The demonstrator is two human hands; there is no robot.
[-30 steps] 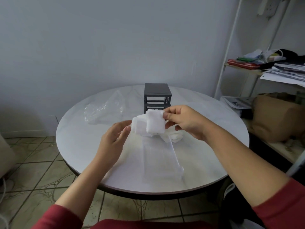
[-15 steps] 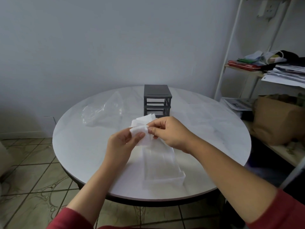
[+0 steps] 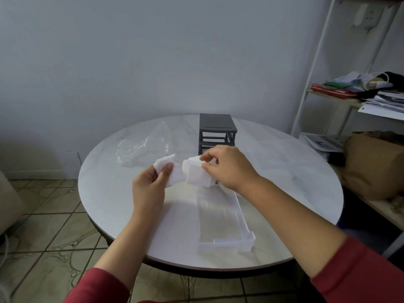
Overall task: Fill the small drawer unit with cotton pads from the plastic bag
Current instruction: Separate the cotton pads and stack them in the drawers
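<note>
White square cotton pads (image 3: 195,174), 1 bundle before, now split: left hand (image 3: 149,186) pinches some, right hand (image 3: 228,169) the rest (both grips closed).

lower front of drawer unit (image 3: 217,130) behind right hand (image 3: 228,169) (shelf (image 3: 332,98) partly off-frame)

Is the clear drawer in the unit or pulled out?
Out. The drawer lies flat on the table, nearer the camera than the dark unit, whose visible slots are bare.
</note>
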